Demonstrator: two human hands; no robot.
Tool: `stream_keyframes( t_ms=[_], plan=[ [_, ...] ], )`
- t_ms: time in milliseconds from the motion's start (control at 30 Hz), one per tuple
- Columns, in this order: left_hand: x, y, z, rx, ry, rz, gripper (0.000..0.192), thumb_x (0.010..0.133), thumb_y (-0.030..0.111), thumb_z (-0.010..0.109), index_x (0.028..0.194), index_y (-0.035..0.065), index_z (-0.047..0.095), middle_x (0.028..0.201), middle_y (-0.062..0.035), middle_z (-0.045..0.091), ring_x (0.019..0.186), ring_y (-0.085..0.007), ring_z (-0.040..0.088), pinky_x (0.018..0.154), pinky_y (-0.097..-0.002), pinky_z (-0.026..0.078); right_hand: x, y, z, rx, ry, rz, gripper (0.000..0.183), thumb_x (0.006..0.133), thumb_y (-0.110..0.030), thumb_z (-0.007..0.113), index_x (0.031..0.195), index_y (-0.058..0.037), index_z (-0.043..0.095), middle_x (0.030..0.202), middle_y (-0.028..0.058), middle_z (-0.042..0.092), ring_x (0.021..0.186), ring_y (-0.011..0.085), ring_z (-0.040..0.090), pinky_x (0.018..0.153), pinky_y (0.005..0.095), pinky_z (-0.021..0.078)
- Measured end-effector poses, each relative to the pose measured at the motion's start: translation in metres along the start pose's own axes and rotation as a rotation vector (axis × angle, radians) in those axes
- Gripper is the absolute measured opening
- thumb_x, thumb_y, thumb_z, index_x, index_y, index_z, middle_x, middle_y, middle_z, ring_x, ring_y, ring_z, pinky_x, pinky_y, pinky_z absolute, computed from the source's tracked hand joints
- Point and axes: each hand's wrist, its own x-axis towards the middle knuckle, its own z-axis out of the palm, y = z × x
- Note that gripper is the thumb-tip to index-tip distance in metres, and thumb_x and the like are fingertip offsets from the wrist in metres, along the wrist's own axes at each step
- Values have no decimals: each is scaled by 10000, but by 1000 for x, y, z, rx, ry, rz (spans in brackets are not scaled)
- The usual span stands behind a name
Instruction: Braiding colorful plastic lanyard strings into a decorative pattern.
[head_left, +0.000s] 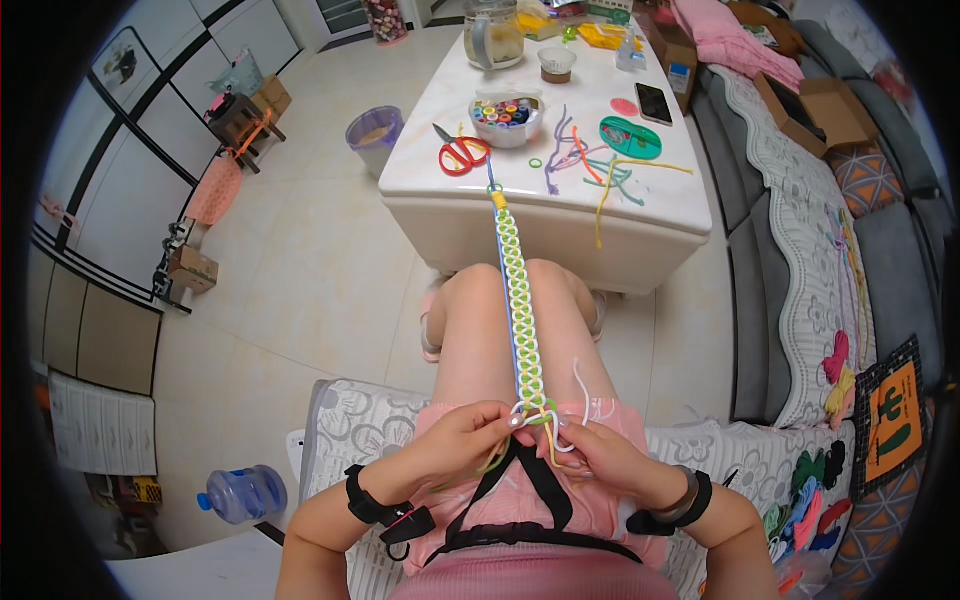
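A braided cord strap (519, 300) in green, white and yellow stretches from the table edge over my knees to my lap. Its far end, wrapped in yellow, is tied by a blue cord (491, 174) at the tabletop; a blue strand runs along its left side. At the near end, my left hand (480, 435) pinches a white cord between thumb and finger, with green and yellow strands trailing below it. My right hand (589, 446) grips a looped white cord (585, 390), whose loose end sticks up. A yellow strand (551, 446) hangs between the hands.
On the white table (427, 184) lie red-handled scissors (463, 154), a tub of thread spools (507, 120), cord scraps (577, 154), a green oval case (630, 138) and a phone (654, 103). Cord bundles (806, 502) rest on the sofa at right. A water bottle (244, 495) lies on the floor.
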Motion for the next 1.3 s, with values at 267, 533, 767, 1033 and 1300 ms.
stream_keyframes(
  t_ms=[267, 533, 767, 1033, 1300],
  plan=[
    [-9, 11, -9, -168, -19, -15, 168, 902, 124, 483, 972, -17, 544, 899, -80, 623, 626, -75, 529, 557, -192, 431, -12, -5, -23, -934, 536, -267, 270, 822, -239, 567, 944, -3, 518, 855, 100, 561, 656, 194, 577, 550, 298, 447],
    [-14, 8, -9, -262, -48, -121, 219, 904, 97, 466, 1061, -49, 512, 982, -136, 602, 853, -152, 598, 779, -252, 494, -24, -45, 14, -1071, 507, -553, 296, 791, -135, 590, 1028, 13, 494, 902, 103, 549, 717, 213, 565, 614, 299, 441],
    [-19, -2, -8, -403, -18, -216, 230, 922, 111, 420, 1069, -54, 485, 1048, -170, 569, 938, -195, 585, 861, -288, 479, 13, -16, -6, -244, 89, -148, 281, 852, -69, 519, 1103, 9, 419, 878, 101, 582, 708, 140, 593, 624, 222, 480],
    [-14, -20, -8, -398, 22, -136, 190, 935, 99, 363, 1024, -47, 446, 1028, -173, 562, 935, -195, 580, 849, -298, 480, 15, -4, -5, -306, 89, -141, 148, 887, -76, 442, 998, 18, 419, 832, 117, 584, 697, 164, 605, 615, 247, 502],
    [-14, -16, -6, -313, 46, -65, 142, 930, 85, 360, 979, -31, 426, 995, -164, 567, 887, -201, 585, 815, -297, 479, 12, -2, 2, -182, 174, -242, 82, 907, -86, 375, 939, -19, 341, 805, 167, 577, 671, 201, 620, 580, 265, 514]
  ],
)
